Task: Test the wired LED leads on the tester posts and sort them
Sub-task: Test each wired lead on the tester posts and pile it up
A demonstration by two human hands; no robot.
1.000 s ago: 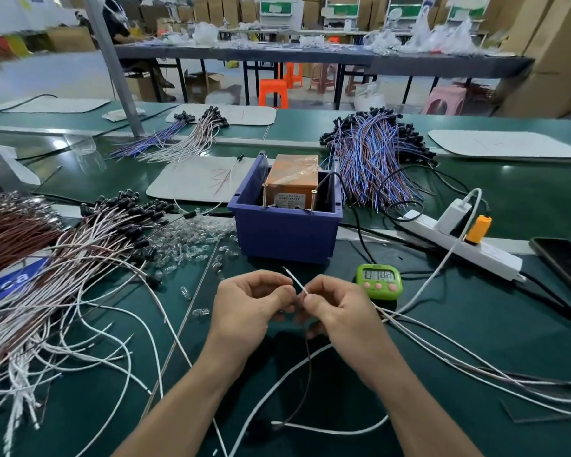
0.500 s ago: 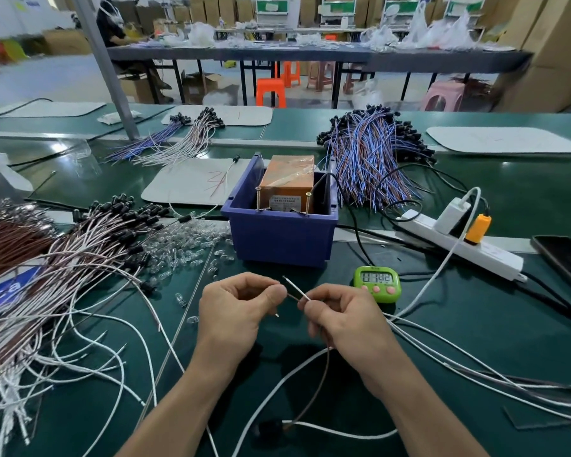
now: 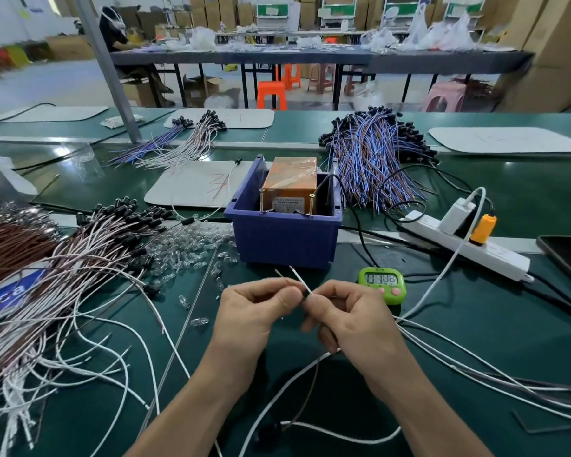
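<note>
Bright, even indoor light, soft shadow on green table (image 3: 508, 308) under left hand (image 3: 254, 321) and right hand (image 3: 350, 324), pinched LED lead (image 3: 299, 279) sharp, pale glare far left, edges bowed, cardboard boxes (image 3: 548, 54) at right smeared.

Hands: two, left hand (image 3: 254, 311) and right hand (image 3: 353, 321). Wire ends (image 3: 299, 278) pinched in them: two. Blue bin (image 3: 284, 239): one. Orange box (image 3: 290, 183): one, with two upright screws (image 3: 261, 201). Green timer (image 3: 381, 284): one. Power strip (image 3: 495, 255): one, carrying two plugs (image 3: 455, 211). Pale mats (image 3: 185, 189) on the worktop (image 3: 475, 324): four.
</note>
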